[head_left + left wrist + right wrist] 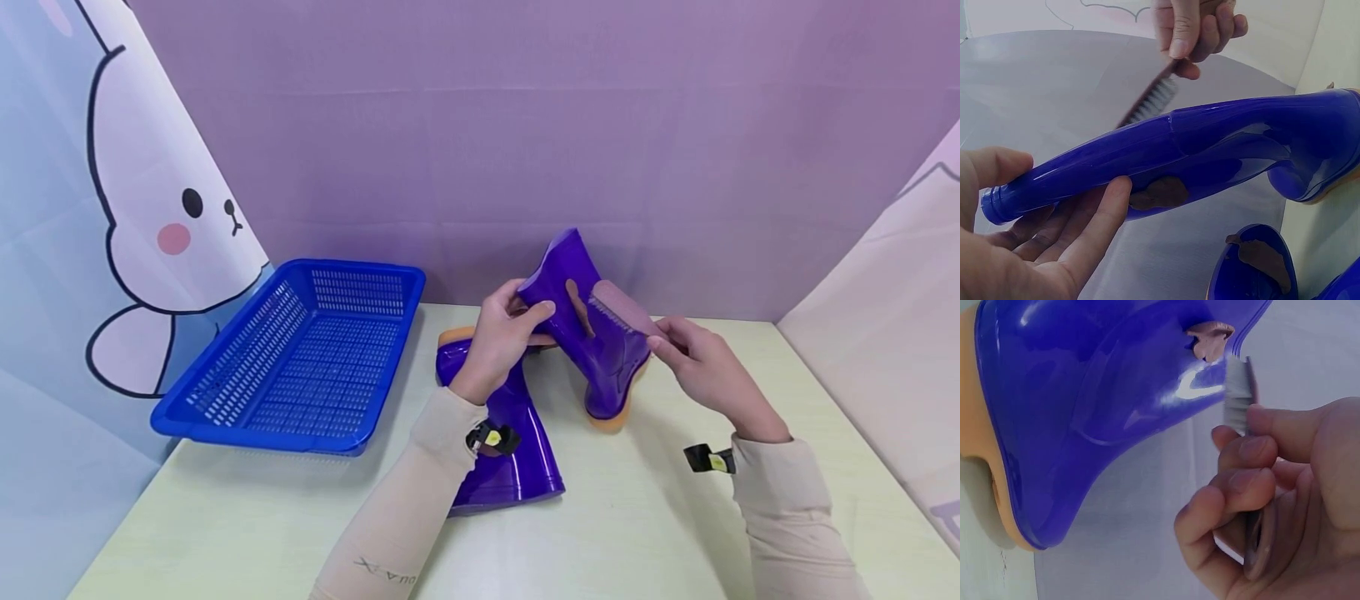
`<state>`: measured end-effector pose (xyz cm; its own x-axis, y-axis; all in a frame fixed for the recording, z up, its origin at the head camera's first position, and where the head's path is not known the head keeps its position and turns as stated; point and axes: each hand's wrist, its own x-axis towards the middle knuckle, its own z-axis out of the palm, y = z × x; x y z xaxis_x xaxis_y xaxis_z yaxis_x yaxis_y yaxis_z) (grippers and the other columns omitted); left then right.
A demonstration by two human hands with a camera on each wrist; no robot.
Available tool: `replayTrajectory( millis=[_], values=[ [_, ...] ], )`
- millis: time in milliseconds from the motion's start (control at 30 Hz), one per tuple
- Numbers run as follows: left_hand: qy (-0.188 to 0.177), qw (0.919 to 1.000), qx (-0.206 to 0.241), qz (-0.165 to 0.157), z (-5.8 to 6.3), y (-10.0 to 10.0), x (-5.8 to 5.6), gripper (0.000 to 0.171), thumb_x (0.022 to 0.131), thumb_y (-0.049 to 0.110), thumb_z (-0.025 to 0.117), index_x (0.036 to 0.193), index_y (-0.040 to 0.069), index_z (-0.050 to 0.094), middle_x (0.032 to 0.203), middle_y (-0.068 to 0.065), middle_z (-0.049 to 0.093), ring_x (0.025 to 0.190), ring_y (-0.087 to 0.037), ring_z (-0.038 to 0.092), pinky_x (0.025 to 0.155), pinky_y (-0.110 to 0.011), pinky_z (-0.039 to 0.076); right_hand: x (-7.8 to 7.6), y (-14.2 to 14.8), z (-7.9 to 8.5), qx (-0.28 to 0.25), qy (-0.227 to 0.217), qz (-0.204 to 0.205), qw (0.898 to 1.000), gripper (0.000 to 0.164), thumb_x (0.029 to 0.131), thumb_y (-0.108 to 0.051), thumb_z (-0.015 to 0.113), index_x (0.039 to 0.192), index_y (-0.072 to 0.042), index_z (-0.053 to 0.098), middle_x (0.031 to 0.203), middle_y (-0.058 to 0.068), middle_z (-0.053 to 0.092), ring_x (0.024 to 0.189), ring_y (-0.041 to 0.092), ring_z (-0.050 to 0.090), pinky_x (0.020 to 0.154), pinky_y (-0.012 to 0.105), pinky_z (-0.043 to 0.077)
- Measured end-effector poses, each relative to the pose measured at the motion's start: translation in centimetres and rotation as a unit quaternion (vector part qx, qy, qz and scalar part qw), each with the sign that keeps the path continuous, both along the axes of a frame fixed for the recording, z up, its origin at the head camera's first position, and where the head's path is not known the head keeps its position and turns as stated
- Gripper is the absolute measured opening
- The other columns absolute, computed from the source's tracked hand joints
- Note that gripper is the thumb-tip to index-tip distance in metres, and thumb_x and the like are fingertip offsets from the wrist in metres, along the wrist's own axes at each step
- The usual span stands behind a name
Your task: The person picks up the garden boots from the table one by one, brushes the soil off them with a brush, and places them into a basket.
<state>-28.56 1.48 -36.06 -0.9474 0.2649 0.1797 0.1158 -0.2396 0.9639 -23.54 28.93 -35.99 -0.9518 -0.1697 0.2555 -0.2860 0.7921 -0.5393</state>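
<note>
My left hand [501, 333] grips the top of a shiny purple rain boot [558, 275] with an orange sole, its shaft tilted. In the right wrist view, a brown mud-like patch [1211, 340] clings to this boot; the left wrist view shows another brown patch [1163, 192] near my left fingers. My right hand [701, 367] holds a wooden brush [621, 307] by its handle, pale bristles facing the boot. Whether the bristles touch it I cannot tell. The matching boot [517, 450] lies on its side beneath my left wrist, partly hidden by it.
A blue plastic basket [168, 417] with slotted walls stands left on the pale table [600, 533]. Behind the table hangs a purple cloth backdrop [525, 125]. A cartoon-printed cloth [60, 250] covers the left side, and a light cloth [900, 333] borders the right.
</note>
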Motion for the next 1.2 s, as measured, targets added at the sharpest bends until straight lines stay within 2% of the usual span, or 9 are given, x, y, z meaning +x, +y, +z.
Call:
replayTrajectory(
  millis=[100, 300, 400, 533, 733, 933, 1200],
  values=[
    [0.0, 1.0, 0.001, 0.002, 0.0, 0.1, 0.0, 0.035, 0.1, 0.007, 0.063, 0.135, 0.003, 0.057, 0.126, -0.02, 0.066, 0.106, -0.027, 0.071, 0.088, -0.051, 0.061, 0.1, -0.5, 0.0, -0.02, 0.01, 0.015, 1.0, 0.031, 0.109, -0.025, 0.05, 0.125, 0.0, 0.061, 0.083, 0.007, 0.057, 0.067, 0.012, 0.05, 0.058, 0.027, 0.043],
    [-0.002, 1.0, 0.007, 0.001, 0.1, 0.2, 0.1, 0.036, 0.1, 0.006, 0.063, 0.135, 0.002, 0.057, 0.127, -0.023, 0.066, 0.101, -0.023, 0.071, 0.089, -0.055, 0.059, 0.1, -1.5, -0.3, -0.042, 0.008, 0.055, 0.998, 0.023, 0.108, -0.021, 0.053, 0.115, -0.003, 0.063, 0.075, 0.002, 0.052, 0.059, 0.009, 0.049, 0.053, 0.027, 0.044],
    [-0.003, 0.9999, 0.01, 0.0, 0.1, 0.2, 0.1, 0.036, 0.1, 0.006, 0.063, 0.136, 0.002, 0.057, 0.129, -0.025, 0.064, 0.1, -0.022, 0.071, 0.092, -0.06, 0.057, 0.0, -1.5, -0.4, -0.038, 0.007, 0.061, 0.997, 0.02, 0.107, -0.021, 0.054, 0.111, -0.005, 0.064, 0.073, 0.0, 0.051, 0.059, 0.008, 0.047, 0.053, 0.027, 0.041],
    [-0.003, 0.9999, 0.011, 0.0, 0.2, 0.2, 0.1, 0.036, 0.1, 0.006, 0.063, 0.135, 0.002, 0.057, 0.129, -0.024, 0.065, 0.102, -0.025, 0.071, 0.093, -0.062, 0.056, -0.2, -1.0, -0.5, -0.02, 0.015, 0.045, 0.999, 0.018, 0.108, -0.022, 0.054, 0.109, -0.007, 0.065, 0.073, -0.001, 0.048, 0.06, 0.008, 0.044, 0.054, 0.027, 0.038],
    [-0.002, 1.0, 0.003, 0.0, 0.2, 0.2, 0.1, 0.035, 0.1, 0.007, 0.063, 0.135, 0.003, 0.057, 0.129, -0.022, 0.066, 0.107, -0.03, 0.072, 0.086, -0.05, 0.062, -0.3, -0.1, -0.6, -0.002, 0.013, 0.025, 1.0, 0.02, 0.108, -0.023, 0.053, 0.109, -0.007, 0.065, 0.072, -0.001, 0.048, 0.062, 0.008, 0.043, 0.056, 0.027, 0.037],
    [0.002, 1.0, 0.001, -0.001, 0.2, 0.1, 0.1, 0.037, 0.101, 0.007, 0.062, 0.137, 0.002, 0.056, 0.13, -0.022, 0.065, 0.112, -0.034, 0.071, 0.083, -0.045, 0.063, -0.3, 0.5, -0.5, 0.013, 0.009, 0.01, 1.0, 0.023, 0.107, -0.025, 0.054, 0.111, -0.006, 0.066, 0.073, 0.0, 0.053, 0.066, 0.01, 0.047, 0.06, 0.027, 0.038],
    [0.0, 1.0, 0.0, 0.001, 0.2, 0.1, 0.1, 0.036, 0.101, 0.007, 0.062, 0.136, 0.002, 0.056, 0.13, -0.021, 0.065, 0.114, -0.034, 0.07, 0.091, -0.055, 0.059, -0.2, 1.1, -0.1, 0.014, 0.001, 0.005, 1.0, 0.023, 0.108, -0.026, 0.053, 0.11, -0.009, 0.067, 0.071, -0.001, 0.053, 0.064, 0.009, 0.048, 0.058, 0.027, 0.039]
  ],
)
